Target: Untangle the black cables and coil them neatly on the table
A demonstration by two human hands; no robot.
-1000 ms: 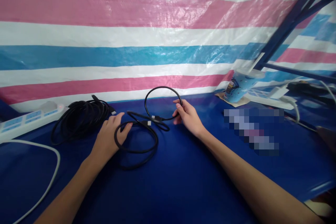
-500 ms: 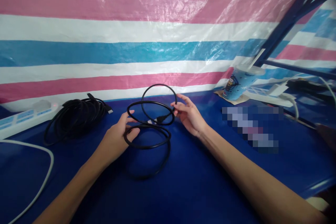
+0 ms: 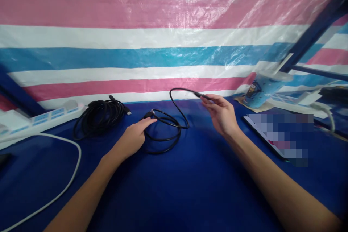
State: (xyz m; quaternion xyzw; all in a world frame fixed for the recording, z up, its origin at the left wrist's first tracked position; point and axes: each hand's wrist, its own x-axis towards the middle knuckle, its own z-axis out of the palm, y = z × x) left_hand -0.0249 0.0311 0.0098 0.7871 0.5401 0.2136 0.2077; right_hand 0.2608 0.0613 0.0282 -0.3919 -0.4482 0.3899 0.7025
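Observation:
A black cable lies in loose loops on the blue table between my hands. My right hand pinches one of its plug ends above the table, and a stretch of cable curves from there down to the loops. At the left side of the loops, my left hand has its fingers closed at the other black plug, whose metal tip shows beyond them. The undersides of the left fingers are hidden.
A coiled black cable lies at left beside a white power strip. A white cord curves across the left side. At right are a phone-like device, partly blurred out, a blue cup and another power strip.
My right hand has moved right, drawing out one plug end of the black cable. The raised loops have sunk to the table. My left hand has closed at the other plug. The view has shifted.

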